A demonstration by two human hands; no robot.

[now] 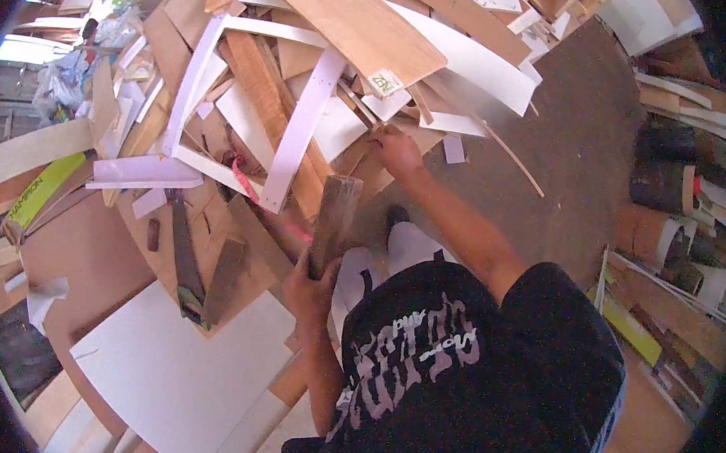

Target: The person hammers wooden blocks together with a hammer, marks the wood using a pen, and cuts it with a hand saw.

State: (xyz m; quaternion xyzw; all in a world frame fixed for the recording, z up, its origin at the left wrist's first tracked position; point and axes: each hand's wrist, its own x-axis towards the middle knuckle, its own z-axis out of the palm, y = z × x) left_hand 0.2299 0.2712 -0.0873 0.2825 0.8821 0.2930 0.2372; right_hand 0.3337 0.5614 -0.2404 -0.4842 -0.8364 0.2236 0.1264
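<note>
My left hand point(310, 287) is wrapped round the lower end of a short, dark wooden block point(337, 216), which is tilted upright in front of my legs. My right hand point(396, 151) reaches into the scrap pile with its fingers curled at the edge of some wood pieces; what they grip is hidden. Close by lie a lilac-white strip with small holes point(302, 134) and a long brown plank point(275, 115). A wide light board point(367, 37) with a printed label juts out above my right hand.
A large white panel point(189, 382) lies at the lower left. Dark boards point(225, 278) lean beside it. A thin stick point(514, 161) lies on the brown floor point(575, 127). Rolls and offcuts point(663, 180) line the right side; plastic bags point(67, 83) sit at the upper left.
</note>
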